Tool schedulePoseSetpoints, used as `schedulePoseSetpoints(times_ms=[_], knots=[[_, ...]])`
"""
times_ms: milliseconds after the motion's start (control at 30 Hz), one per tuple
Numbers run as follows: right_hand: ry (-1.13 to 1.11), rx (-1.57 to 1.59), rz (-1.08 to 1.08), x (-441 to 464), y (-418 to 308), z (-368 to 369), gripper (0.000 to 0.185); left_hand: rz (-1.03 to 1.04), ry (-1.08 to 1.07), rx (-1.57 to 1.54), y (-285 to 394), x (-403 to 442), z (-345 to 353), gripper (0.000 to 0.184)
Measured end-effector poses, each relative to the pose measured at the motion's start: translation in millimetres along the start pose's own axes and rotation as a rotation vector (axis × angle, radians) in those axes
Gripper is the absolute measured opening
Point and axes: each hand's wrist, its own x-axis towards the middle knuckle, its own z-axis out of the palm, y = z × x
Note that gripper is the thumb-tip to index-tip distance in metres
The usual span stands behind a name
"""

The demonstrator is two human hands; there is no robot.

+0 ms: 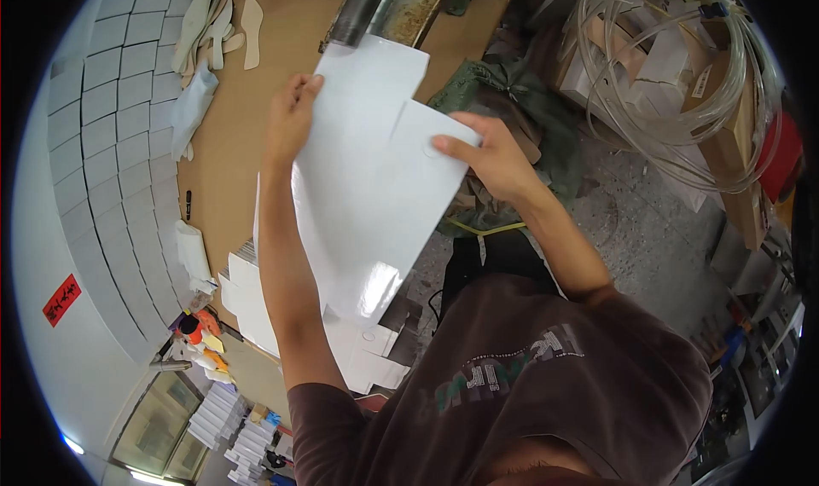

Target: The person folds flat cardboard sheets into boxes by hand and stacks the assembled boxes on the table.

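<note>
A large, glossy white die-cut cardboard sheet (358,162), with a slit and notched corners, is held up at a slant between my hands. My left hand (294,115) has its fingers curled at the sheet's left edge near the top. On the right, my right hand (490,153) pinches a flap, thumb on top and fingers underneath. The sheet's far end meets a dark roller (363,13) on a machine with a stained tray (414,13). Below, more white cardboard blanks (249,303) lie stacked, partly hidden by my left forearm.
White boxes (102,128) are piled along the left wall beside the brown tabletop (226,145). Pale insole-shaped cutouts (250,30) lie at the far left. Coiled clear tubing (665,85) hangs over cartons at right. A green sack (533,102) stands beyond my right hand.
</note>
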Motion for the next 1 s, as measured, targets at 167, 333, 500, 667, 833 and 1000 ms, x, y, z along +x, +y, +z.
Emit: schedulePoseSetpoints(times_ms=[167, 333, 500, 667, 833, 1000], knots=[[0.043, 0.328, 0.004, 54, -3, 35, 0.035, -0.020, 0.046, 0.235, -12, 32, -48, 0.037], [-0.030, 0.255, -0.017, 61, -28, 48, 0.034, -0.279, -0.162, 0.438, -12, 37, -103, 0.038], [-0.107, 0.173, -0.040, -17, -15, 52, 0.029, 0.243, -0.178, 1.006, 17, -77, -56, 0.036], [0.027, 0.380, 0.002, -54, -23, 23, 0.026, 0.410, -0.439, 0.482, 84, -131, -13, 0.032], [0.063, 0.409, -0.059, -55, -26, 9, 0.025, 0.317, -0.516, 0.201, 83, -116, 23, 0.027], [0.018, 0.305, 0.126, -51, -13, 32, 0.032, 0.005, -0.530, 0.009, 70, -57, 28, 0.042]])
